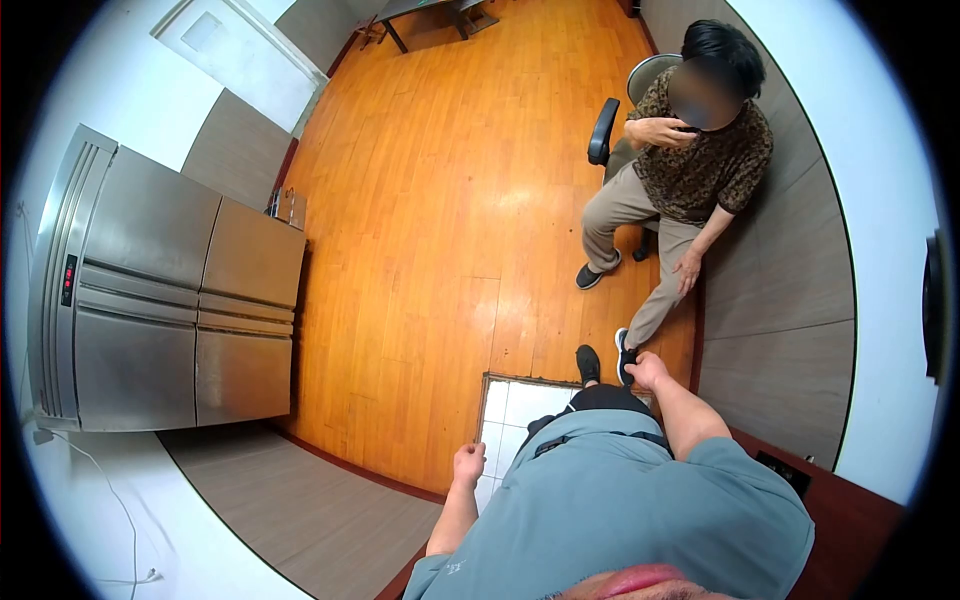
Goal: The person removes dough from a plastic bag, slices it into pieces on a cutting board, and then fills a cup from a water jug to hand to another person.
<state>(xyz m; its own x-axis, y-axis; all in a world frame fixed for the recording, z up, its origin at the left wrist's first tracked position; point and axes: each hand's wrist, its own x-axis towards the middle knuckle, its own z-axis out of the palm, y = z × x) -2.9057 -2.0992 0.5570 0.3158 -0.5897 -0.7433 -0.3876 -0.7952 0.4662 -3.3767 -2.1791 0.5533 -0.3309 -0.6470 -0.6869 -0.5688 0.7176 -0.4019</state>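
Note:
My left hand (470, 465) is held out beside my body, over the edge where white tiles (510, 405) meet the wooden floor. Its fingers are curled in, and nothing shows in them. Further forward on the other side, my right hand (649, 371) is closed, its fingertips overlapping a seated person's dark shoe (624, 352) in the view. I cannot make out whether it holds anything small. My own dark shoe (588, 364) points ahead, below my blue-grey shirt (640, 480).
A person (705, 150) sits on an office chair (603, 130) against the right wall, one hand near the face, the other on a leg. A steel refrigerator (180, 290) stands at left. A dark table (430, 8) is at the far end of the wooden floor (430, 230).

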